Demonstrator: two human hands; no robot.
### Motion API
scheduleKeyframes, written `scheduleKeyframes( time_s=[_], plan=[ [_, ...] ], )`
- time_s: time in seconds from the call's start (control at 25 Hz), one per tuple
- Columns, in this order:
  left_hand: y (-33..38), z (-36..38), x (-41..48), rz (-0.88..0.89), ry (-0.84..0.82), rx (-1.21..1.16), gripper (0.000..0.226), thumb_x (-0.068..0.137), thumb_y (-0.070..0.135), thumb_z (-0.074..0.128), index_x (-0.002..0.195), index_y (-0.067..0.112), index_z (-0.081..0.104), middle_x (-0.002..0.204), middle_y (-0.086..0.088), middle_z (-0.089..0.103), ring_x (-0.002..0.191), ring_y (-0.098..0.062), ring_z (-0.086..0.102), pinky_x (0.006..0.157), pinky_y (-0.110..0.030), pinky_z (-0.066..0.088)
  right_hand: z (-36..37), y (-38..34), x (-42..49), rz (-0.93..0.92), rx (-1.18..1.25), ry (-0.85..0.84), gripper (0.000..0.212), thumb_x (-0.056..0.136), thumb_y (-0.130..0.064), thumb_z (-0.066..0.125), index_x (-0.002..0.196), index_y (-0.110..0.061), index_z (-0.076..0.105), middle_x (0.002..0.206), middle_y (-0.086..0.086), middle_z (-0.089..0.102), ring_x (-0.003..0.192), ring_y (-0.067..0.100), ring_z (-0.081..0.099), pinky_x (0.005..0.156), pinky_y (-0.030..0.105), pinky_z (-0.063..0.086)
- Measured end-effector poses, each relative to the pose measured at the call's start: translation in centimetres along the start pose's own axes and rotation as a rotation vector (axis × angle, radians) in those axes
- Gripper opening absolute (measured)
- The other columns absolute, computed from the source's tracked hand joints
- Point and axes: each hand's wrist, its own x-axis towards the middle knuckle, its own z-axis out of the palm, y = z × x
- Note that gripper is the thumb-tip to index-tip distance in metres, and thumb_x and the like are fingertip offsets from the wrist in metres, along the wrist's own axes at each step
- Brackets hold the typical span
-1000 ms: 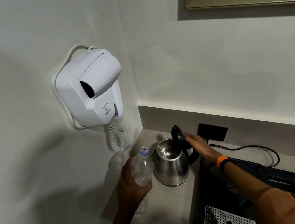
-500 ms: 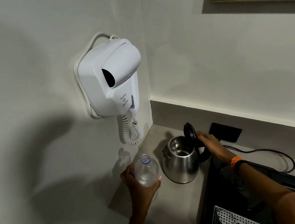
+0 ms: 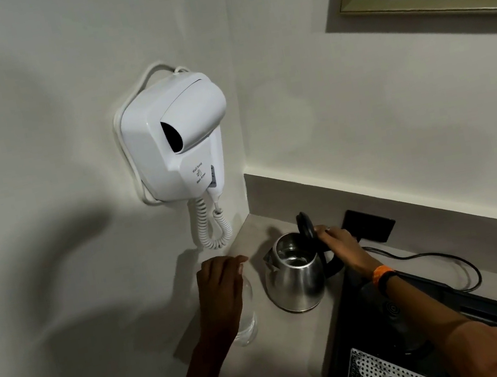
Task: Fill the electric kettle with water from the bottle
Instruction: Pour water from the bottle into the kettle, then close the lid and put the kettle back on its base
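Note:
A steel electric kettle (image 3: 293, 283) stands on the counter with its black lid (image 3: 305, 228) flipped up and its inside showing. My right hand (image 3: 340, 247) grips the kettle's black handle from the right. Left of the kettle, a clear plastic water bottle (image 3: 249, 319) stands upright on the counter. Only its lower body shows. My left hand (image 3: 221, 287) covers the bottle's top and neck from above, with the fingers wrapped over it.
A white wall-hung hair dryer (image 3: 175, 141) with a coiled cord hangs above the counter's left corner. A black tray (image 3: 358, 328) with a perforated drip grille sits to the right. A black wall socket (image 3: 369, 230) and cable lie behind the kettle.
The bottle has come down from mid-air and now stands on the counter. My left hand has shifted from its side to over its top. The right hand stays on the kettle handle.

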Motion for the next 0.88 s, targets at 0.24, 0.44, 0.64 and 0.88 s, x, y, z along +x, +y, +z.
scheduleKeyframes(
  time_s=[0.24, 0.44, 0.64, 0.88],
  plan=[
    [1.0, -1.1, 0.8, 0.057, -0.09, 0.053, 0.044, 0.105, 0.031, 0.037, 0.118, 0.004, 0.07, 0.088, -0.008, 0.074, 0.077, -0.022, 0.07, 0.07, -0.036, 0.06, 1.8, 1.0, 1.6, 0.097, -0.43, -0.01, 0.049, 0.089, -0.069, 0.048, 0.128, -0.041, 0.059, 0.109, -0.001, 0.049, 0.122, 0.027, 0.038, 0.096, 0.043, 0.03],
    [0.4, -1.8, 0.6, -0.16, -0.09, -0.32, 0.032, 0.103, 0.02, 0.04, 0.124, 0.012, 0.062, 0.1, 0.002, 0.067, 0.094, -0.005, 0.058, 0.091, -0.014, 0.045, 2.9, 1.6, 2.0, 0.081, -0.605, 0.006, 0.058, 0.085, -0.067, 0.053, 0.132, -0.034, 0.053, 0.129, 0.005, 0.048, 0.125, 0.031, 0.035, 0.101, 0.05, 0.033],
    [0.0, -1.6, -0.1, -0.392, -0.072, -0.581, 0.018, 0.095, 0.034, 0.046, 0.109, 0.042, 0.053, 0.11, 0.02, 0.048, 0.101, -0.009, 0.056, 0.087, -0.016, 0.047, 3.8, 1.3, 1.7, 0.056, -0.699, 0.07, 0.06, 0.086, -0.064, 0.053, 0.135, -0.031, 0.051, 0.132, 0.007, 0.047, 0.126, 0.031, 0.038, 0.099, 0.055, 0.033],
    [-0.8, -2.2, -0.1, -0.521, -0.052, -0.878, 0.018, 0.084, 0.01, 0.065, 0.1, 0.007, 0.055, 0.093, -0.017, 0.068, 0.088, -0.021, 0.07, 0.081, -0.025, 0.055, 3.0, 0.9, 0.9, 0.064, -0.654, 0.035, 0.069, 0.081, -0.078, 0.05, 0.136, -0.037, 0.052, 0.125, 0.002, 0.05, 0.128, 0.025, 0.037, 0.107, 0.054, 0.033]
  ],
)
